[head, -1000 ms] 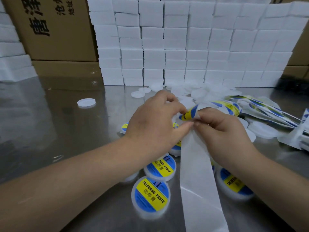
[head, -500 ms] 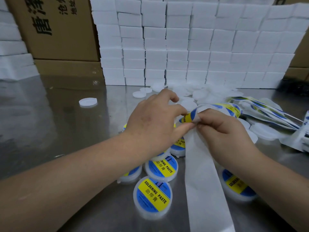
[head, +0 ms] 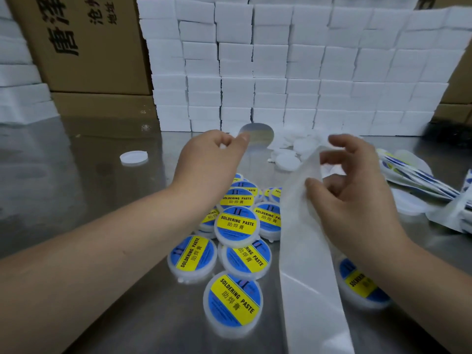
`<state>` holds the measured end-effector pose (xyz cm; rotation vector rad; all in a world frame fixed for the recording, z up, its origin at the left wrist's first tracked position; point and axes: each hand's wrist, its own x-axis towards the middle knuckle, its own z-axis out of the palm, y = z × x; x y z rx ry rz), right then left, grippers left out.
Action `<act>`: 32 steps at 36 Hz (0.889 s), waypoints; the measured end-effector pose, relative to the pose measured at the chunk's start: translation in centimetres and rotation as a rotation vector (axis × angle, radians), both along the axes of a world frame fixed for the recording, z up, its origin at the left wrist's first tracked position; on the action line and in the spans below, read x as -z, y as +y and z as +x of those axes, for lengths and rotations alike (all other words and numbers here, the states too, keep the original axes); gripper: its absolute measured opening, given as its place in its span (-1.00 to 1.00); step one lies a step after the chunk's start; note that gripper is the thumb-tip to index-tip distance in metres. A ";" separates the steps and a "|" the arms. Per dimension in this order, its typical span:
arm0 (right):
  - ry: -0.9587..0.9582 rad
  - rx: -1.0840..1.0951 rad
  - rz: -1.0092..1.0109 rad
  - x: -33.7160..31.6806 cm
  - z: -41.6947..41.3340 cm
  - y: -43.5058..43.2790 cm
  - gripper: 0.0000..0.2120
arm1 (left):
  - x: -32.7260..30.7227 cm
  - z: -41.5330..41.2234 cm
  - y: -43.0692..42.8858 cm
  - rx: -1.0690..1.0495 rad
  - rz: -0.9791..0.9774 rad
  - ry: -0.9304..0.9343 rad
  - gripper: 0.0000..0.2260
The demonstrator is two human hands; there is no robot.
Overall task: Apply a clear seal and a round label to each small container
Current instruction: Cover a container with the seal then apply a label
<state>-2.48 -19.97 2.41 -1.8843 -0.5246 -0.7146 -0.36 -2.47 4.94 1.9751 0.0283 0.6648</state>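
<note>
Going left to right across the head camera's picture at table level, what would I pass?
First the loose white lid → left hand → round sticker it pinches → paper strip → right hand → pile of label sheets.

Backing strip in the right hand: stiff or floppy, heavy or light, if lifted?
Probably floppy: the backing strip curves where the right hand pinches it and trails down. Likely light, since that pinch alone carries it. Its glossy face may slip.
</note>
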 end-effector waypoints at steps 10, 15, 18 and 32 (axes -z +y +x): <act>-0.344 0.163 -0.367 -1.0 -0.6 -0.2 -0.67 | 0.4 -0.8 -0.6 0.014 0.191 -0.130 -0.71; 0.024 0.016 -0.145 -1.0 -0.7 -0.1 -0.70 | 0.3 -1.0 -0.7 -0.003 0.310 -0.177 -0.66; 0.168 -0.073 0.029 -1.1 -0.6 -0.1 -0.74 | 0.2 -1.3 -0.9 -0.019 0.394 -0.227 -0.65; 0.294 0.013 0.192 -1.1 -0.4 0.4 -0.79 | 0.0 -1.4 -0.7 -0.011 0.674 -0.204 -0.61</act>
